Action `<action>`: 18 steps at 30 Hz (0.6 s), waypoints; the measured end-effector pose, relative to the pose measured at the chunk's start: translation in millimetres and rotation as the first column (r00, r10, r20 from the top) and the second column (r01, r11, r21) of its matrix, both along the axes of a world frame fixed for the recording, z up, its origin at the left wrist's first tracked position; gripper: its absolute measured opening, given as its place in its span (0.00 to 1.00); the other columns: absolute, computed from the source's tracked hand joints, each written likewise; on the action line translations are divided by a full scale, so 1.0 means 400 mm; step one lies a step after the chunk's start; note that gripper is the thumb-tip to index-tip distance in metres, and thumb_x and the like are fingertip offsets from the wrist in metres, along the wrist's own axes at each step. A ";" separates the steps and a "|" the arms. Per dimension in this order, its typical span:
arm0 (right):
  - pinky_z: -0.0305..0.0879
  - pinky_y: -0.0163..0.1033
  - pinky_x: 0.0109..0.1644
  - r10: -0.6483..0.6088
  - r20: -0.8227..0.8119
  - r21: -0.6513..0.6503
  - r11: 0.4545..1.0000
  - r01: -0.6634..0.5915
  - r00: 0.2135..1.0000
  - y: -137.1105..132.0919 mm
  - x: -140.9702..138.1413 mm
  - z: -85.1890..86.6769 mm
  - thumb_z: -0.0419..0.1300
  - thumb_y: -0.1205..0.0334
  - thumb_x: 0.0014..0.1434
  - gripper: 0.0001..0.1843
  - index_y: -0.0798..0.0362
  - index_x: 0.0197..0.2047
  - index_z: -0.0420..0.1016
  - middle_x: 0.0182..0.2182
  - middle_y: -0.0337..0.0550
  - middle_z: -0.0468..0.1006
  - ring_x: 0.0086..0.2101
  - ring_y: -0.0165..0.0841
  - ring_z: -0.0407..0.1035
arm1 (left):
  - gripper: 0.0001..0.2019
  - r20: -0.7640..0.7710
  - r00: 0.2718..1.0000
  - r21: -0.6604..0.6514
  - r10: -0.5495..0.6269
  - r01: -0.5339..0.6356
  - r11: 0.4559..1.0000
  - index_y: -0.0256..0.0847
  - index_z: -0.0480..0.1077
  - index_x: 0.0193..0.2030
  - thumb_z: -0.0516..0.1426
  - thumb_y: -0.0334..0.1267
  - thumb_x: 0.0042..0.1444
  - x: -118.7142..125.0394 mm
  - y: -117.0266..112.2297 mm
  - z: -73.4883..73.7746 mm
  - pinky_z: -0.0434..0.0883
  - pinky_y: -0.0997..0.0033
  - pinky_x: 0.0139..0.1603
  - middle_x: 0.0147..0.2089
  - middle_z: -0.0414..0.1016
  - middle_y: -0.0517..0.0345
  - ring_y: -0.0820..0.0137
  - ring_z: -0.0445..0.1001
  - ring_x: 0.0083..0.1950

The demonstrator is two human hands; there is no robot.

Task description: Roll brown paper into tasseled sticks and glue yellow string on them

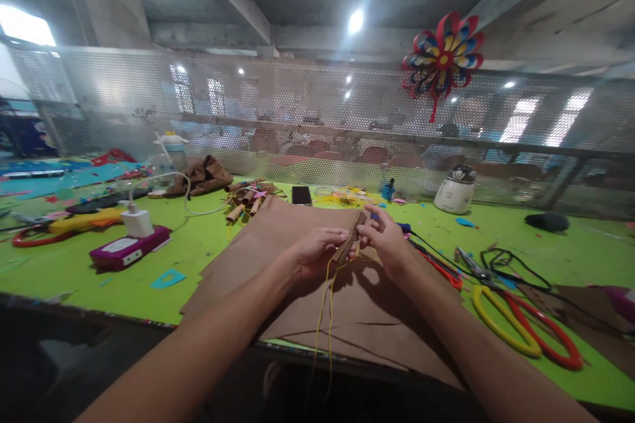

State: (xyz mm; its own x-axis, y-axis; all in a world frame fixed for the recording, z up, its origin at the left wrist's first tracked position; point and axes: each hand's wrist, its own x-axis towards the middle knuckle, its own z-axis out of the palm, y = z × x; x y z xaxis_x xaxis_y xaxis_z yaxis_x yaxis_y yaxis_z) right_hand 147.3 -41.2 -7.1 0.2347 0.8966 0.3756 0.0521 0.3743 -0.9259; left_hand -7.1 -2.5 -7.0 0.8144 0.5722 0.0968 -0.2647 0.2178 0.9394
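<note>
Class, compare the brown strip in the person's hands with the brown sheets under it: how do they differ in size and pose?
The brown strip is small and narrow, while the brown sheets are far broader. The strip is held up at a slant between left hand and right hand; the sheets lie flat on the green table. Both share a brown colour.
</note>
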 end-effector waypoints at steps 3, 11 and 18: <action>0.62 0.36 0.26 -0.031 0.014 0.011 0.999 0.031 0.999 0.005 0.009 -0.003 0.59 0.61 0.45 0.30 0.55 0.53 0.60 0.21 0.29 0.67 0.19 0.27 0.64 | 0.07 0.001 1.000 -0.053 0.010 -0.010 0.999 0.32 0.71 0.36 0.56 0.33 0.53 -0.002 -0.003 0.002 0.64 0.71 0.37 0.31 0.72 0.51 0.72 0.69 0.32; 0.64 0.36 0.27 -0.241 0.400 -0.113 0.945 0.308 0.884 0.090 0.175 0.065 0.54 0.60 0.47 0.15 0.58 0.37 0.72 0.22 0.40 0.71 0.22 0.29 0.66 | 0.05 -0.052 0.989 -0.176 0.138 -0.145 0.974 0.32 0.68 0.31 0.57 0.33 0.51 -0.003 0.003 -0.004 0.64 0.71 0.36 0.30 0.71 0.51 0.71 0.70 0.31; 0.62 0.36 0.36 -0.036 0.934 -0.129 0.894 0.430 0.355 0.187 0.264 0.034 0.62 0.67 0.43 0.06 0.56 0.29 0.76 0.28 0.46 0.77 0.34 0.36 0.70 | 0.05 0.016 0.987 -0.206 0.162 -0.155 0.966 0.31 0.67 0.28 0.56 0.32 0.49 -0.003 0.023 -0.007 0.64 0.70 0.35 0.26 0.70 0.53 0.73 0.68 0.27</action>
